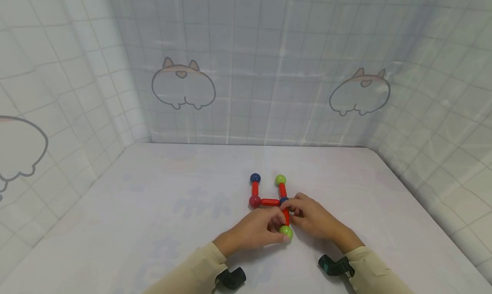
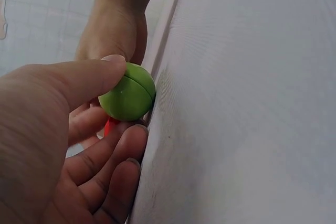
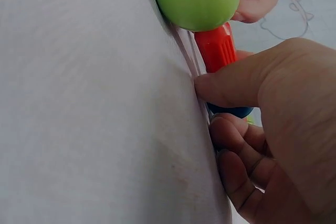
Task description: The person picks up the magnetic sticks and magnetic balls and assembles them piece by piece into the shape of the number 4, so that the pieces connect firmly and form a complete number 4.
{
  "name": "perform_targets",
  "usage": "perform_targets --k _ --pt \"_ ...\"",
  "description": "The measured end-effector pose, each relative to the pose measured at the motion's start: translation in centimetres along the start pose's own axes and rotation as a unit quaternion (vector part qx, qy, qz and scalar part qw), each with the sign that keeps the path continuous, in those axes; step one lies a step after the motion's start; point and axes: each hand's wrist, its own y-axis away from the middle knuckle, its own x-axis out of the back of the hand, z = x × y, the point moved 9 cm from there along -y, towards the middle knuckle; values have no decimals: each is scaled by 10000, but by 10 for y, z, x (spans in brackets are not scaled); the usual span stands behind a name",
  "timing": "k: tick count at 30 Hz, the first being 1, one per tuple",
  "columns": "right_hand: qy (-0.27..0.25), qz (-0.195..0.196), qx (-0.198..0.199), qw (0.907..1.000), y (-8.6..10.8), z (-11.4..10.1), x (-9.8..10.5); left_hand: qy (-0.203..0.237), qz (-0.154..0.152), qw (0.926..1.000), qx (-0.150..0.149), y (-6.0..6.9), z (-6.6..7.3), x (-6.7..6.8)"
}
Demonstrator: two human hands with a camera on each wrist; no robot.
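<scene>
In the head view, balls and red rods form a joined frame flat on the table. Its left side has a dark blue ball (image 1: 255, 178), a red rod (image 1: 255, 189) and a crimson ball (image 1: 255, 201). A crosswise rod (image 1: 270, 202) leads to a second blue ball (image 1: 284, 200); beyond that stand a rod (image 1: 282, 190) and a green ball (image 1: 280, 180). My left hand (image 1: 258, 227) holds the near green ball (image 2: 127, 95), thumb on top. My right hand (image 1: 313, 217) pinches the second blue ball where it meets the near red rod (image 3: 216, 48); fingers partly hide that joint.
The white table (image 1: 153, 191) carries faint printed marks and reaches back to a tiled-pattern curtain (image 1: 265, 72), which also runs along both sides. Dark wrist cameras (image 1: 232, 279) sit on both beige sleeves (image 1: 196, 270), close over the table's near part.
</scene>
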Motion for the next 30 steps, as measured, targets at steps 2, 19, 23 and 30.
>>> perform_targets --k 2,19,23,30 --pt "5 3 -12 10000 0 1 0 29 -9 9999 119 0 -2 0" --pt "-141 350 -123 9992 -1 8 5 -567 -130 9977 -358 1 10 -2" --pt "-241 370 -134 9989 -2 8 5 -503 -99 9983 -276 1 9 -2" --pt "-299 348 -386 9982 -2 11 6 -617 -73 9979 -200 0 7 -3"
